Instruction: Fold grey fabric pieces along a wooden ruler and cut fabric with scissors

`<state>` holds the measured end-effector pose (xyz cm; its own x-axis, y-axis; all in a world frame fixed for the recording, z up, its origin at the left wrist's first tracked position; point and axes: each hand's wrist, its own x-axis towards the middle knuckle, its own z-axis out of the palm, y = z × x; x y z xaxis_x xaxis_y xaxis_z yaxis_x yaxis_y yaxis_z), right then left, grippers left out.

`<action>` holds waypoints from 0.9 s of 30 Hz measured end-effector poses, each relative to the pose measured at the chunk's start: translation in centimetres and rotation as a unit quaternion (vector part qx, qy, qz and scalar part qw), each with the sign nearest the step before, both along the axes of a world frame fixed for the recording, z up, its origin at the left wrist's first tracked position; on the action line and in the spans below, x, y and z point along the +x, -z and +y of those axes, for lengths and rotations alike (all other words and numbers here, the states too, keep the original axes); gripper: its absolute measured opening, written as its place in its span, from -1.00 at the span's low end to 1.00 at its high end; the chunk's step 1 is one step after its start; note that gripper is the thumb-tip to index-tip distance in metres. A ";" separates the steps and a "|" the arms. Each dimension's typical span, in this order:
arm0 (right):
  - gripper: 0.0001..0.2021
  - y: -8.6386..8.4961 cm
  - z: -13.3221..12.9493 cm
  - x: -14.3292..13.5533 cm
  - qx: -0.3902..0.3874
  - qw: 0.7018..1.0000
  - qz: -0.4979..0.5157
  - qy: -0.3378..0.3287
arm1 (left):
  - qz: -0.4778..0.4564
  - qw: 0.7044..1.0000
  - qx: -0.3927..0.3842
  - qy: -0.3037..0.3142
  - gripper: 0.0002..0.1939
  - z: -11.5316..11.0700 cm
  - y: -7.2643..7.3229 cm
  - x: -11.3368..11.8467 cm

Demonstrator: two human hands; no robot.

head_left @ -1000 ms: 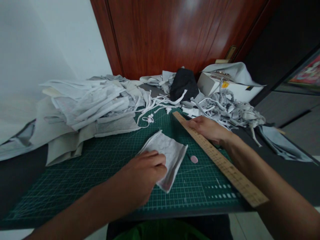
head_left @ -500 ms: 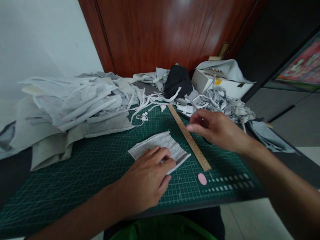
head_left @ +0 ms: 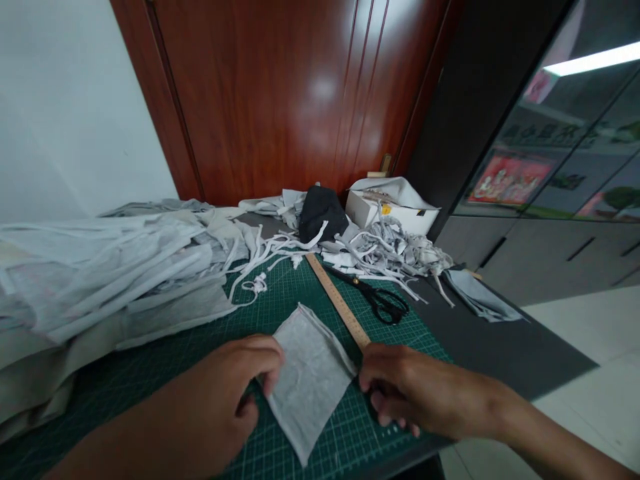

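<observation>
A small grey fabric piece (head_left: 311,380) with seamed edges lies turned cornerwise on the green cutting mat (head_left: 425,347). My left hand (head_left: 235,387) is at its left corner, fingers curled over the edge; the thumb shows lower down, apart from the fabric. At the right corner, my right hand (head_left: 405,387) has its fingertips closed on the edge. Just beyond that hand, a wooden ruler (head_left: 337,300) lies flat, its near end touching or hidden by the knuckles. Black-handled scissors (head_left: 383,300) rest to the right of the ruler.
Layered grey and white fabric (head_left: 125,280) is heaped at the left. Fabric strips (head_left: 395,247) tangle at the back right, near a black cloth item (head_left: 321,213) and a white box (head_left: 395,213). Folded grey cloth (head_left: 480,297) lies near the table's right edge.
The fabric piece has been turned so a corner points toward me. My right hand came down from beside the ruler to the fabric, uncovering the scissors. The view has tilted up and right.
</observation>
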<state>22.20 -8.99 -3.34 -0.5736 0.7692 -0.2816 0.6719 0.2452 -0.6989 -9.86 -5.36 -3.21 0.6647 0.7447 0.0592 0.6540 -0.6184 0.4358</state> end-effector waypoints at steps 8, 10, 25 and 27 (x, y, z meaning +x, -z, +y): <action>-0.82 -0.5 0.1 -0.4 0.056 0.997 -0.041 0.023 | 0.115 0.991 0.027 -0.061 -0.80 1.2 -0.8 6.8; -0.80 -0.7 0.6 -0.4 0.063 0.997 -0.047 0.020 | 0.112 0.991 0.052 -0.061 -0.71 1.3 -0.1 7.8; -0.85 -1.0 8.5 -2.8 0.246 0.953 -0.075 0.159 | 0.005 0.984 0.177 -0.039 -0.50 2.0 5.1 7.1; -0.76 -0.9 8.8 -2.5 0.254 0.938 -0.130 0.196 | 0.000 0.987 0.160 -0.021 -0.51 2.0 4.8 5.9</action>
<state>19.75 -0.18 -2.48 -0.1816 0.9794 0.0877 0.9118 0.2011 -0.3580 -3.95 -3.38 -8.02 0.6341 0.7139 0.2970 0.6811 -0.6976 0.2223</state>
